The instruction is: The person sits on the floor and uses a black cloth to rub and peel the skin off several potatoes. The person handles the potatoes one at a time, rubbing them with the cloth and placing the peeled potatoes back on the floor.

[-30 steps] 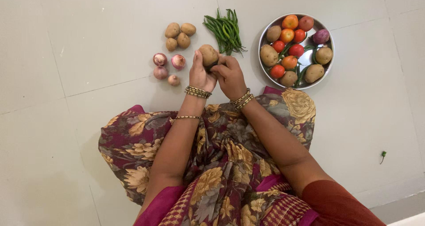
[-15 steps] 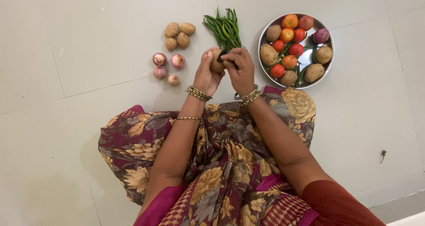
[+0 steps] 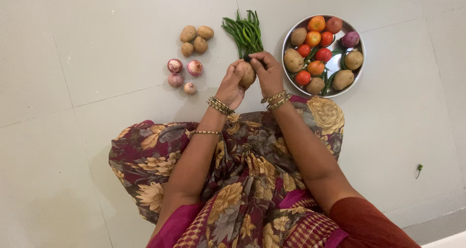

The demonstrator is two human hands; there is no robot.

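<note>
Potato clasped between both hands above the floor, left hand in closed grip around its side, right hand closed on its top with a small dark tool, kind unclear. Green beans just beyond; steel bowl of vegetables to the right; onions and loose potatoes to the left.

Single head-worn view, straight down, fairly near, over lap and tiled floor.

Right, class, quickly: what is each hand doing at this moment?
Left hand: closed around a potato.
Right hand: closed on a small dark tool, its tip at the potato's top.
</note>
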